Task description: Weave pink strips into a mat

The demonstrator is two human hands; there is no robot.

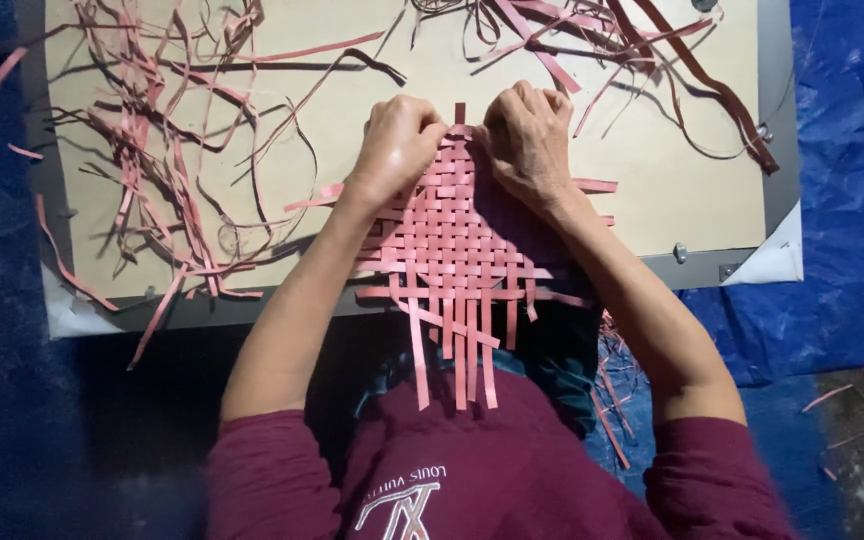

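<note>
Woven mat [452, 245] of pink strips is laid on the near edge of a tan board [652, 160], roughly centred, with its loose ends hanging off the board toward the person's maroon shirt [482, 470].

Left hand [397, 145] is pressed onto the mat's far-left edge — fingers curled shut, tips tucked down on the weave. Whether a single strip is pinched can't be told.

Right hand [527, 140] is set on the mat's far-right edge, just beside the left one, fingers likewise curled closed onto the weave. One upright strip end [460, 112] is seen sticking up between the two hands.

Horizontal strip ends are left poking out on both sides of the mat; the longer vertical ends trail off the near side.

Loose strips [167, 170] are piled in a tangle on the board's left part, well apart from the hands. A second tangle [612, 45] — pink mixed with darker brown strips — is spread along the far-right edge.

Board is backed by a grey panel [777, 120], with blue tarp [852, 180] under everything. A few scraps are scattered on the tarp at lower right.
</note>
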